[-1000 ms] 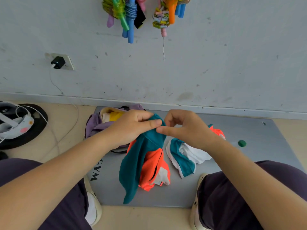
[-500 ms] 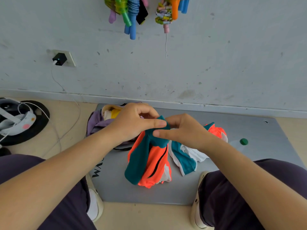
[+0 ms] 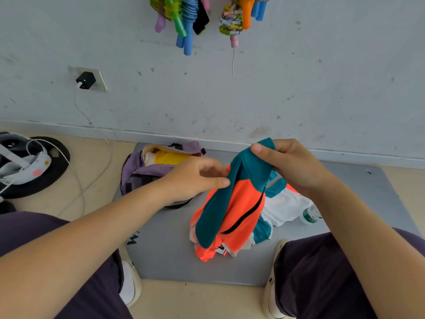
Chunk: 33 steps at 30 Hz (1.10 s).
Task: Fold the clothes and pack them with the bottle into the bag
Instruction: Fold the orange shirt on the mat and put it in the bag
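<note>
A teal and orange garment (image 3: 232, 210) hangs over the grey mat (image 3: 372, 194), its lower end resting on the mat. My right hand (image 3: 294, 166) pinches its teal top edge up high. My left hand (image 3: 195, 178) pinches the garment's left edge lower down. A second garment (image 3: 282, 203) in white and teal lies crumpled on the mat behind it. A clear bottle (image 3: 310, 215) with a green label lies to its right, mostly hidden by my right forearm. The purple bag (image 3: 147, 173) stands open at the mat's back left with yellow and cream clothes inside.
A charger (image 3: 85, 80) sits in a wall socket, its white cable running down to a headset on a black round pad (image 3: 53, 166) at the left. Coloured skipping ropes (image 3: 184, 19) hang on the wall above. My knees and shoes flank the mat's near edge.
My right hand has lifted the teal edge up and to the right, away from my left hand. The garment now hangs spread out more. The bottle's body has come into view.
</note>
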{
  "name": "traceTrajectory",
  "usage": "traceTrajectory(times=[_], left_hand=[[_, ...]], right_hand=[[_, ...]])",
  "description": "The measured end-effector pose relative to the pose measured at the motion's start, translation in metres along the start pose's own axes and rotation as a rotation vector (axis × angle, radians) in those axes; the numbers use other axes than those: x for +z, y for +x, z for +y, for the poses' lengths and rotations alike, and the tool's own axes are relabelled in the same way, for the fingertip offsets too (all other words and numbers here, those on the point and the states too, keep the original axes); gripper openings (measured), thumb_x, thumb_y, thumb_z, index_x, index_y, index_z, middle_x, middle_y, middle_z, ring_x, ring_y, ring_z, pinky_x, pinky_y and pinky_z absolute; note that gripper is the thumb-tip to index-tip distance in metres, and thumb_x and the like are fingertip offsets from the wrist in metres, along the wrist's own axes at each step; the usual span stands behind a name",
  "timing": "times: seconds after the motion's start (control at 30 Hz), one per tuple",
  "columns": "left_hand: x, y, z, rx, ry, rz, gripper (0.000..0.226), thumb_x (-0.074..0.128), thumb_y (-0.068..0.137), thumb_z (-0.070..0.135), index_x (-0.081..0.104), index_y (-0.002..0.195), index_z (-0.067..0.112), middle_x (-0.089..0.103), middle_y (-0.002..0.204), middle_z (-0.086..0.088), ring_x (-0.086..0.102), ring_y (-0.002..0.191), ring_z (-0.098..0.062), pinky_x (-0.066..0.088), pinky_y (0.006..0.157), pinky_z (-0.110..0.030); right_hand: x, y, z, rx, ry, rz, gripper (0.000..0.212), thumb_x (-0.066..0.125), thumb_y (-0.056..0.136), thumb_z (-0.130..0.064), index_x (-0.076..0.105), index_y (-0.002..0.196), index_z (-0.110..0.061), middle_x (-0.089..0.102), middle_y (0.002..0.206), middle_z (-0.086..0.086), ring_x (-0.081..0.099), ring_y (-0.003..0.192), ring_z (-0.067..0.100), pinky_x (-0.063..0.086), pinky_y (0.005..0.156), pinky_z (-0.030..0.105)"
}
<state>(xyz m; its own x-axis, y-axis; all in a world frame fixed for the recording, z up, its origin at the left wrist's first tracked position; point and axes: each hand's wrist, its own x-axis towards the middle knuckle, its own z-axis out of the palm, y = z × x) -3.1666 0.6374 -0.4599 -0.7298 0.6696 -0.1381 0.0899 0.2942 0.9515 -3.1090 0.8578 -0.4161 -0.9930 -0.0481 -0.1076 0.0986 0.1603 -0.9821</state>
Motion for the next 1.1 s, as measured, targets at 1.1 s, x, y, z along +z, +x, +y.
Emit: traceTrajectory(times=[1.1], left_hand=[[-0.053,-0.010,0.025,0.106,0.287,0.283,0.006,0.075,0.084,0.027,0.078,0.082,0.023,0.072,0.070,0.011,0.055,0.060,0.005,0.040,0.065,-0.009]], right_hand=[[-0.012,0.003,0.000,-0.048,-0.173,0.257,0.031,0.074,0.083,-0.022,0.068,0.089,0.007,0.069,0.086,0.024,0.064,0.073,0.022,0.052,0.070,0.034]])
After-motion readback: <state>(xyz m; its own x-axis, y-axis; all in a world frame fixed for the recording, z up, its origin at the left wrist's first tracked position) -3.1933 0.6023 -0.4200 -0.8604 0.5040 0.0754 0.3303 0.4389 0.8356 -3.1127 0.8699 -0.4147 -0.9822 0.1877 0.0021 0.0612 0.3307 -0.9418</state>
